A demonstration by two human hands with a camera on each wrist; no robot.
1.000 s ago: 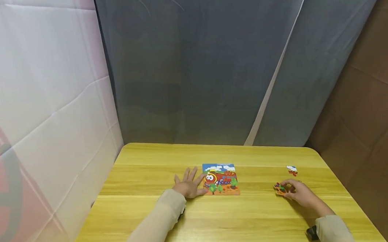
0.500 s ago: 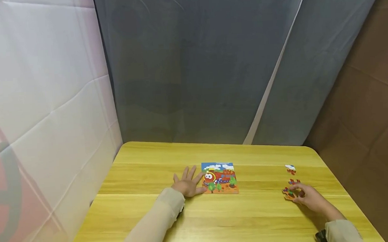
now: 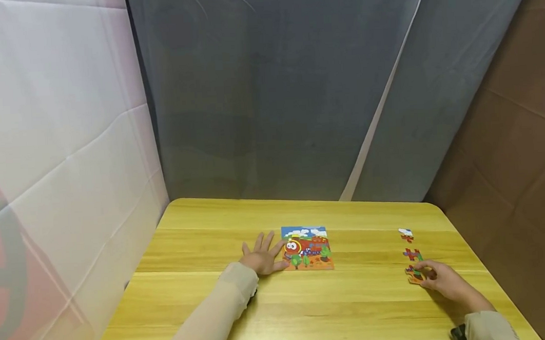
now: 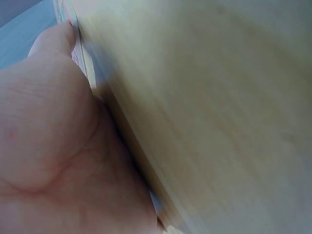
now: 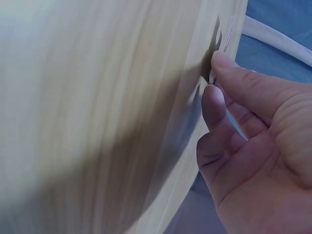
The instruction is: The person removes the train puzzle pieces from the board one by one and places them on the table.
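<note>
Right hand (image 3: 440, 279) pinching a loose puzzle piece (image 3: 414, 274) at the worktop's (image 3: 354, 309) right side, fingertips on it. Left hand (image 3: 260, 258) flat, fingers spread, touching the puzzle board's (image 3: 307, 248) left edge.

A small makeshift recording booth rather than a lived-in room. A yellow wooden table (image 3: 307, 301) with rounded corners stands pushed into a corner. Grey cloth (image 3: 273, 88) hangs behind it as a backdrop, with a pale seam running down it slantwise. A white creased sheet (image 3: 58, 150) closes off the left side, and brown cardboard panels (image 3: 521, 141) close off the right. No furniture or household things show beyond the table.
</note>
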